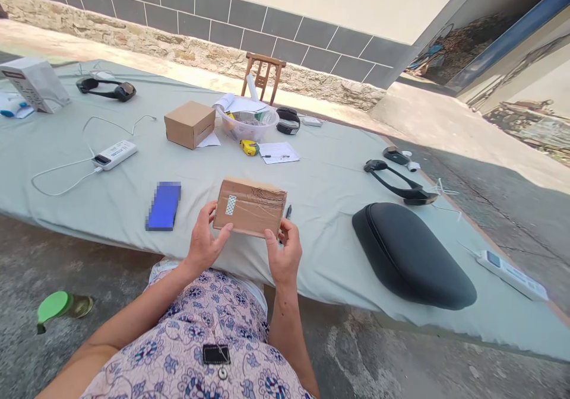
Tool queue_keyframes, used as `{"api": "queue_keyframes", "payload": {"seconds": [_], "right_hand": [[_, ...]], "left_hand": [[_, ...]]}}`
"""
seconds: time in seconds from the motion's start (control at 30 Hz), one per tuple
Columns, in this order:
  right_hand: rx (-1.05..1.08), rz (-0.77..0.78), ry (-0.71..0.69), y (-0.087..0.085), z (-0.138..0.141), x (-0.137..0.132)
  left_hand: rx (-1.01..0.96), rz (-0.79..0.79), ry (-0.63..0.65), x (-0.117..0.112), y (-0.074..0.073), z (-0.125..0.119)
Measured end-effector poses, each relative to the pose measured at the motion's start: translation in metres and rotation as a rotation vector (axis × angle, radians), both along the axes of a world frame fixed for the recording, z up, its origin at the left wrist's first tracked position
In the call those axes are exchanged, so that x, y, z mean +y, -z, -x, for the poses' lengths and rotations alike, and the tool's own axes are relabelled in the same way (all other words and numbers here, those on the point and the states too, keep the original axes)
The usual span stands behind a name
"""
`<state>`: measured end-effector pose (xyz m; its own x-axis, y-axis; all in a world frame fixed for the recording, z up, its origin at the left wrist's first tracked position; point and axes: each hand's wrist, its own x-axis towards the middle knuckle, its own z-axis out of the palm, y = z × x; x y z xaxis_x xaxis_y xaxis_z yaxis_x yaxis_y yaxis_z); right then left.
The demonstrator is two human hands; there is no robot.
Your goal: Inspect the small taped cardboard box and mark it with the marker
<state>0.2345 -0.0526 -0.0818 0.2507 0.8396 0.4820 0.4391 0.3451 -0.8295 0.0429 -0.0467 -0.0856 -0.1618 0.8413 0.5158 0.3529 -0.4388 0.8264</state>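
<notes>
The left hand (205, 240) and right hand (285, 253) have their fingers grasping a flat brown box (249, 209) close to the desk's (327, 233) near edge; a pen (289, 212) lies beside the box.

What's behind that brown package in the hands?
A dark, pen-like thing pokes out beside the package, seemingly partly hidden by the right hand. Pale tablecloth shows around them; whatever lies directly behind the package is covered.

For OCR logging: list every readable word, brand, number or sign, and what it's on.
None can be read.
Label on the held package: too small.
White box: print blurred.
Left white device: too small.
Right white device: too small.
Paper under pen: any writing too faint.
</notes>
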Motion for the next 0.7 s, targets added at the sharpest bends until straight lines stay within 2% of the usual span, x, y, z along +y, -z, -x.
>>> {"api": "queue_keyframes", "payload": {"seconds": [0.23,0.7], "right_hand": [[-0.104,-0.018,0.16,0.005,0.019,0.0],[-0.016,0.004,0.038,0.006,0.021,0.0]], "left_hand": [[-0.036,0.136,-0.073,-0.003,-0.003,-0.018],[-0.001,0.029,-0.119,-0.006,-0.002,-0.013]]}}
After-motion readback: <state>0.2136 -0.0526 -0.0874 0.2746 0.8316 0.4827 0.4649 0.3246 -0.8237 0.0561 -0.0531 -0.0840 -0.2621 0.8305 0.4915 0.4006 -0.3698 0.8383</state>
